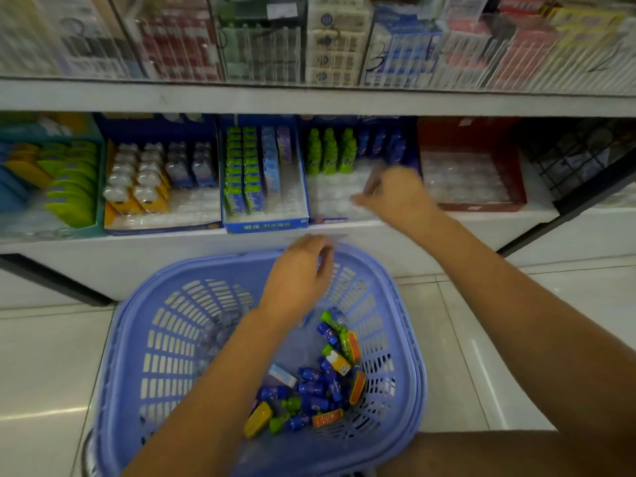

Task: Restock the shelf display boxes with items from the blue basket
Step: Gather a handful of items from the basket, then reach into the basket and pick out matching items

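Note:
The blue basket (406, 325) stands on the floor below the shelf and holds several small blue and green bottles (311, 383) and orange and yellow packs (357, 387). My left hand (297, 280) hovers over the basket's far rim with its fingers curled; blur hides whether anything is in them. My right hand (395, 197) reaches into the display box (327, 220) that holds green bottles (329, 151) and blue bottles (378, 141). It lies over the box's bare clear tray, thumb and fingers spread and blurred.
On the same shelf stand a blue box of green and blue packs (265, 225), a box of white-capped items (161, 228), a teal box (96, 215) at the left and a red box (481, 204) at the right. An upper shelf edge (309, 98) overhangs them. A wire rack (578, 156) stands far right.

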`<state>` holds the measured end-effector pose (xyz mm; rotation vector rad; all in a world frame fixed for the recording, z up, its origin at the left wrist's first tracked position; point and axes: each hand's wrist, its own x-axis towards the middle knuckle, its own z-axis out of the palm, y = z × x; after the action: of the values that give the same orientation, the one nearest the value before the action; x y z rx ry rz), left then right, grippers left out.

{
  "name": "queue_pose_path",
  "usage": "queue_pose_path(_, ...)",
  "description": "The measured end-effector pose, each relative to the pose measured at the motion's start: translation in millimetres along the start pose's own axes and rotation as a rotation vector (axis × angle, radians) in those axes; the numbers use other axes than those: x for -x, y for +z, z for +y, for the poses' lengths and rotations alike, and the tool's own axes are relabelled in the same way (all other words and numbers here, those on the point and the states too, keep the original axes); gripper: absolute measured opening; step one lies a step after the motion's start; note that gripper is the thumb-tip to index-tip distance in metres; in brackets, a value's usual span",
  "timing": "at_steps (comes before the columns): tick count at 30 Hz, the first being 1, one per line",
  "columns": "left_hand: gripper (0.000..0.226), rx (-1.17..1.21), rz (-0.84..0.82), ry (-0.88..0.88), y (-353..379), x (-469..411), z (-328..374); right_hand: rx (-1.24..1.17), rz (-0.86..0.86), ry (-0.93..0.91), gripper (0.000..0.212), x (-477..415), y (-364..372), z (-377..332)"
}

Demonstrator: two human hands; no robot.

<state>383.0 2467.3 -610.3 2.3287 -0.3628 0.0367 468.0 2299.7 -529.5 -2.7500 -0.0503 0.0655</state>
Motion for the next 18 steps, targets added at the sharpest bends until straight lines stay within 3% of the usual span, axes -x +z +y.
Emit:
queue_pose_path(3, 0.024, -0.229, -0.425, -0.284, 11, 41, -60, 0.034, -0.546, -0.045, 0.031, 51, 58, -23)
queue_pose_path(6, 0.036, -0.350, -0.812, -0.473, 23, 84, -106, 0.206, -0.815, -0.042, 0.017, 72, 130, -13)
queue_pose_path(8, 0.041, -0.325, -0.948, -0.544, 31, 106, -124, 0.291, -0.844, -0.033, 0.024, 73, 166, 1)
queue_pose_path(11, 0.042, -0.338, -0.938, -0.604, 41, 129, -141, 0.391, -0.866, -0.061, 0.053, 73, 203, 19)
queue_pose_path(18, 0.036, -0.280, -0.977, -0.549, 58, 137, -157, 0.534, -0.834, -0.111, 0.044, 70, 247, 41)
